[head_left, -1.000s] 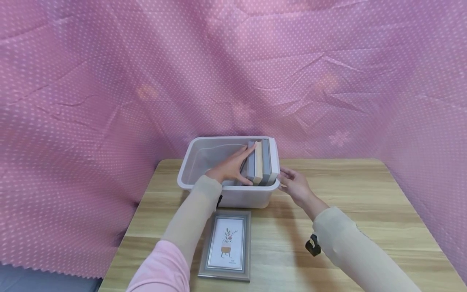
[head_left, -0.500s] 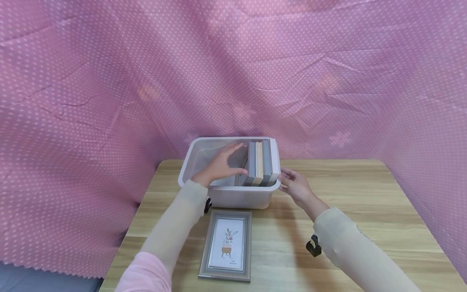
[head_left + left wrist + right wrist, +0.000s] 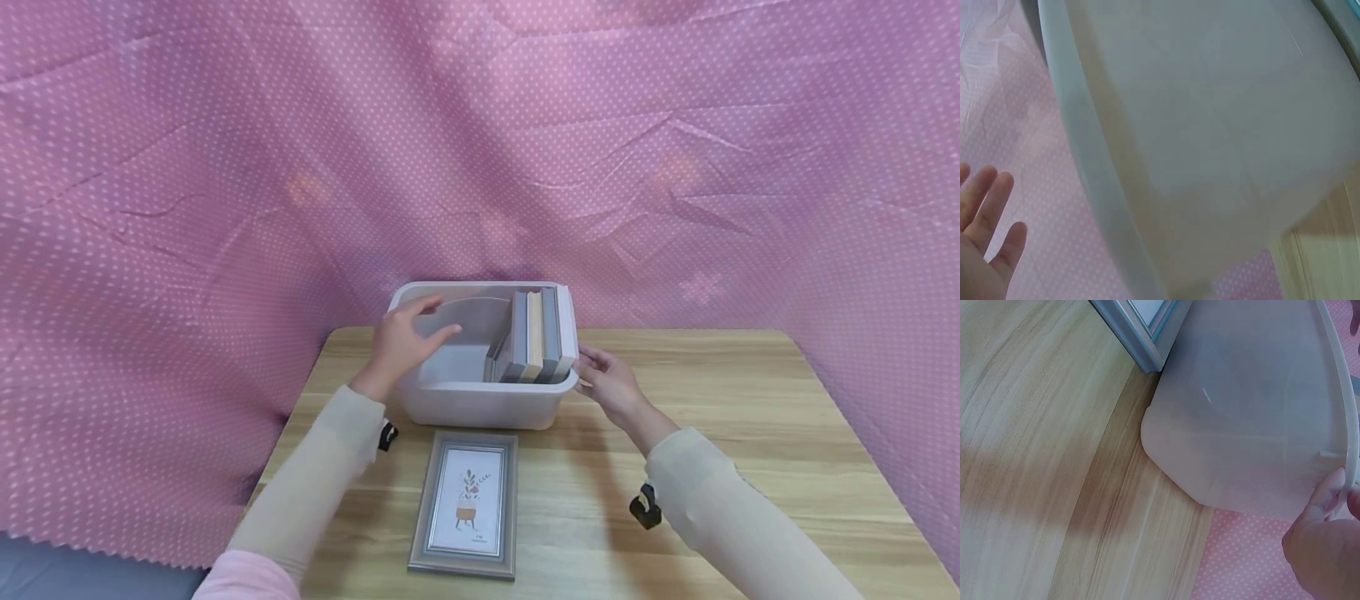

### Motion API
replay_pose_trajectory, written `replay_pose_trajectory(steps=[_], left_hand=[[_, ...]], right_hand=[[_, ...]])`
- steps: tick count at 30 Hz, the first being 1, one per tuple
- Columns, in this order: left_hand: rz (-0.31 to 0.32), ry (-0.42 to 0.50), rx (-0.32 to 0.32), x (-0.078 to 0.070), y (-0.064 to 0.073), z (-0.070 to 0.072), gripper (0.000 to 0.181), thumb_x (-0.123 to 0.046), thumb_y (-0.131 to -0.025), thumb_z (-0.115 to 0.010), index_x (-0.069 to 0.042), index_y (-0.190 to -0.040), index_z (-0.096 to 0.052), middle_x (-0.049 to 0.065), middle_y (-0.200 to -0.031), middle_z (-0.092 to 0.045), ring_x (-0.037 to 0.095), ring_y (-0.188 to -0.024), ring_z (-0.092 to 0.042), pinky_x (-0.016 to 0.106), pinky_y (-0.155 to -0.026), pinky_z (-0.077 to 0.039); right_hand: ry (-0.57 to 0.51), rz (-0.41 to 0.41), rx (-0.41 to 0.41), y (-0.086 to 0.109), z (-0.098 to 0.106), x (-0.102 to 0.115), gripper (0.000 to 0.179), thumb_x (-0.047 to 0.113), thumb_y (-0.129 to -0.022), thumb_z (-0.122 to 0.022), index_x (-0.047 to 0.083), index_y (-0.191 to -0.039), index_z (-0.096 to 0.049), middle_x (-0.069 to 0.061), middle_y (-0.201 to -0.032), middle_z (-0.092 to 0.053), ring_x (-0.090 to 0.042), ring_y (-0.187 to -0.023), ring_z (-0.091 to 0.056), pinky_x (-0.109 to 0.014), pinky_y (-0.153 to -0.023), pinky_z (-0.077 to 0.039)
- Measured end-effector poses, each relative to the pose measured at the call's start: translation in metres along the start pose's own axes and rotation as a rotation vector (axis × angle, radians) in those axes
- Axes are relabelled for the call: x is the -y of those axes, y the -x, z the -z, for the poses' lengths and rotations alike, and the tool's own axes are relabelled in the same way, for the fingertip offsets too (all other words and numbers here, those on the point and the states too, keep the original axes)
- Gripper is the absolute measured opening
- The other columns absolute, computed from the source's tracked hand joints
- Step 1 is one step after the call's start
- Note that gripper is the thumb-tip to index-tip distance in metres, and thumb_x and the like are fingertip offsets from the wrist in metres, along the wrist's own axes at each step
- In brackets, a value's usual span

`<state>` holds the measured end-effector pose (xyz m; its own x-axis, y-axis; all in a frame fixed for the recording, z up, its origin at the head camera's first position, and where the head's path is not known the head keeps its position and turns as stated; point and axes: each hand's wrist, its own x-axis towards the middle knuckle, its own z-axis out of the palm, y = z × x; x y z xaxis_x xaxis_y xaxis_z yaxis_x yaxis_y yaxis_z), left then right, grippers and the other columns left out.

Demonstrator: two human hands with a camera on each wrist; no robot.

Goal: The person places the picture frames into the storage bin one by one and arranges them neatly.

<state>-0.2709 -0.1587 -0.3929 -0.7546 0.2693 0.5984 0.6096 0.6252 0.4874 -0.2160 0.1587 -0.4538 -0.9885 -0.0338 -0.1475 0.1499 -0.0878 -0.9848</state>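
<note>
A white plastic storage bin (image 3: 480, 408) stands at the back of the table. Along its right end several flat, book-like or frame-like items (image 3: 534, 337), grey, cream and white, are lined up on edge; their exact kind cannot be told. My left hand (image 3: 400, 343) hovers over the bin's left end, fingers spread and holding nothing. At the bin's right end my right hand (image 3: 611, 387) grips the rim near the front corner, its thumb against the outer wall in the right wrist view. A grey picture frame (image 3: 463, 504) with a potted-plant print lies face up before the bin.
The wooden table (image 3: 720, 400) extends to the right of the bin. A pink dotted cloth (image 3: 480, 150) hangs behind and at both sides, close to the bin's back.
My left hand has drawn away from the upright items and moved left to above the bin's left end. My right hand stays at the rim; the picture frame has not moved.
</note>
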Motion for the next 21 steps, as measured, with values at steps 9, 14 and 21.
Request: replay_pose_trajectory(steps=[9, 14, 21], left_hand=[[-0.120, -0.017, -0.243, 0.012, 0.018, 0.026, 0.044, -0.017, -0.067, -0.087, 0.000, -0.103, -0.069, 0.012, -0.093, -0.071, 0.027, -0.083, -0.067, 0.043, -0.076, -0.053], [-0.146, -0.056, -0.284, 0.019, 0.032, 0.034, 0.043, -0.031, -0.073, -0.082, -0.001, -0.101, -0.070, 0.009, -0.089, -0.071, 0.026, -0.080, -0.066, 0.042, -0.068, -0.052], [-0.197, -0.113, -0.360, 0.025, 0.057, 0.041, 0.044, -0.038, -0.074, -0.078, 0.000, -0.096, -0.071, 0.010, -0.088, -0.071, 0.031, -0.077, -0.065, 0.045, -0.066, -0.048]], right_hand=[[-0.003, -0.002, 0.008, 0.001, 0.000, 0.000, 0.047, 0.003, -0.099, -0.049, -0.009, -0.141, -0.033, -0.025, -0.132, -0.043, -0.015, -0.103, -0.054, -0.027, -0.088, -0.051], [-0.020, 0.002, 0.006, 0.002, 0.000, 0.000, 0.048, 0.003, -0.098, -0.049, -0.010, -0.141, -0.033, -0.026, -0.132, -0.043, -0.011, -0.099, -0.055, -0.024, -0.085, -0.051], [-0.021, 0.001, 0.003, 0.002, 0.000, 0.001, 0.048, 0.002, -0.098, -0.049, -0.010, -0.141, -0.033, -0.027, -0.133, -0.042, -0.010, -0.097, -0.056, -0.025, -0.086, -0.051]])
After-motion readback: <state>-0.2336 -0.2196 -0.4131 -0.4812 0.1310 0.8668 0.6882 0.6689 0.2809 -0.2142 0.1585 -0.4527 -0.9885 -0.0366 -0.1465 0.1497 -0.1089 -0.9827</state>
